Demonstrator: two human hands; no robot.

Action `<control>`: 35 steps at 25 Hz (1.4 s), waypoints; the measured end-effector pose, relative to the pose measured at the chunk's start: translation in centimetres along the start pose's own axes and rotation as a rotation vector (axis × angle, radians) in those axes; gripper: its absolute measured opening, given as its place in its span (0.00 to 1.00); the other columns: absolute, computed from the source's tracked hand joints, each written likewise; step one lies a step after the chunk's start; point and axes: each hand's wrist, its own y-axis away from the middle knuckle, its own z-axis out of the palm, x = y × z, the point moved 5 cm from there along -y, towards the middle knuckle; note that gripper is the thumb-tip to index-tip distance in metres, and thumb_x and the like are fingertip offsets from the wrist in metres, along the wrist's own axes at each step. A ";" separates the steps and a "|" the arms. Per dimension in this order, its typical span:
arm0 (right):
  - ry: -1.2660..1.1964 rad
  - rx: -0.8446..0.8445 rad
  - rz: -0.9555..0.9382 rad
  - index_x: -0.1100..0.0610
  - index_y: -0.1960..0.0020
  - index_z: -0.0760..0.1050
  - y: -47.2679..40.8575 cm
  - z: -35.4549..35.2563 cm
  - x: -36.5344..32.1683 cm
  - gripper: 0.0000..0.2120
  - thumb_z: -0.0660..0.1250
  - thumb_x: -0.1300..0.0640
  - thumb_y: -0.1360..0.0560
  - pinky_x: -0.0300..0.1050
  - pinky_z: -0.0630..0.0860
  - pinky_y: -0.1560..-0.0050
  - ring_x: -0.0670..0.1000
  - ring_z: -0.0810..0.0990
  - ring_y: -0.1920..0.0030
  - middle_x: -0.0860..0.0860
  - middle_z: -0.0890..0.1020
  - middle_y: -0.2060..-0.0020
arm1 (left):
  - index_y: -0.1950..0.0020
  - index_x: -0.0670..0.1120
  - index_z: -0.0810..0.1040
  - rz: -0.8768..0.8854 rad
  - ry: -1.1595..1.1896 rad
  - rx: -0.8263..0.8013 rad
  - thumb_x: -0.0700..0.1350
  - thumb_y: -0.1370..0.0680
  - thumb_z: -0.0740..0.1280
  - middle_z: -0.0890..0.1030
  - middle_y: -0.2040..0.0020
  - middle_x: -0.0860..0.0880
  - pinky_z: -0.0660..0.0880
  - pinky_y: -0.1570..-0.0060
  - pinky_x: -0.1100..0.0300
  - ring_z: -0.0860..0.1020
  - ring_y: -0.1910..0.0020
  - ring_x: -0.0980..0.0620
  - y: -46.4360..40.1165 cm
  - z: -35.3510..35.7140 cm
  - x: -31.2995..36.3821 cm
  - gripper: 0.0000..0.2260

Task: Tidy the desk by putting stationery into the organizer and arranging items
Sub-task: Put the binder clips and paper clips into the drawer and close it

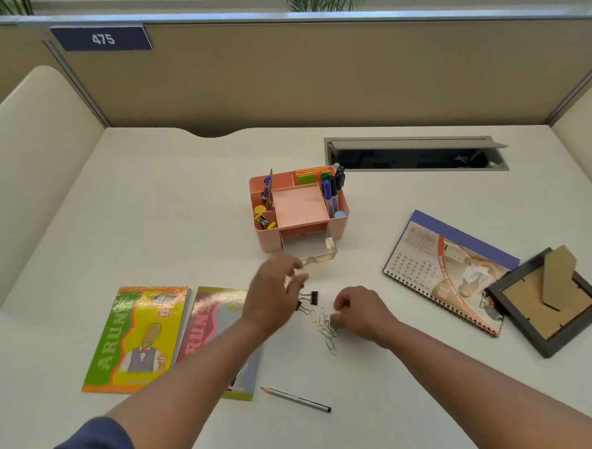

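Where left hand (274, 294) blurs, binder clip (313, 297) peeks

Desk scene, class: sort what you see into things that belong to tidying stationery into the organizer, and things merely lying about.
Belong to the job:
pink organizer
clear drawer
binder clips
paper clips
pencil
left hand
right hand

Lying about:
cable hatch
number plate

I see the organizer (299, 208) mid-desk, its drawer (315, 252) pulled out toward me. Binder clips (308, 301) and paper clips (327, 325) lie before it, notebooks (139, 335) left, calendar (448, 271) right, pencil (297, 399) nearest.
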 end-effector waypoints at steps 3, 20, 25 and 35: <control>0.233 0.030 -0.077 0.54 0.49 0.76 0.7 0.7 -0.2 0.19 0.77 0.43 0.31 0.46 0.74 0.54 0.52 0.77 0.52 0.49 0.78 0.53 | 0.49 0.46 0.83 -0.001 -0.081 -0.280 0.42 0.23 0.70 0.78 0.53 0.53 0.75 0.55 0.55 0.76 0.55 0.51 3.2 3.7 -1.1 0.04; 0.128 0.080 -0.148 0.52 0.57 0.78 2.1 1.3 2.2 0.02 0.68 0.58 0.26 0.44 0.74 0.54 0.52 0.78 0.55 0.46 0.79 0.61 | 0.54 0.46 0.78 -0.285 -0.268 -0.353 0.55 0.21 0.67 0.77 0.56 0.50 0.72 0.58 0.55 0.75 0.55 0.49 4.7 5.7 -1.5 0.12; -0.068 0.083 -0.077 0.52 0.61 0.80 2.5 0.9 3.0 0.05 0.71 0.60 0.27 0.40 0.72 0.60 0.47 0.76 0.62 0.43 0.78 0.66 | 0.57 0.45 0.81 -0.530 -0.262 -0.402 0.47 0.25 0.71 0.82 0.56 0.49 0.77 0.57 0.56 0.80 0.55 0.48 3.8 6.1 -1.5 0.06; -0.359 0.044 0.019 0.53 0.61 0.81 2.4 1.0 4.6 0.05 0.73 0.60 0.27 0.42 0.73 0.65 0.47 0.76 0.68 0.46 0.80 0.69 | 0.55 0.49 0.77 -0.560 -0.181 -0.423 0.43 0.27 0.66 0.79 0.55 0.52 0.72 0.62 0.58 0.77 0.56 0.50 4.8 6.0 -0.6 0.02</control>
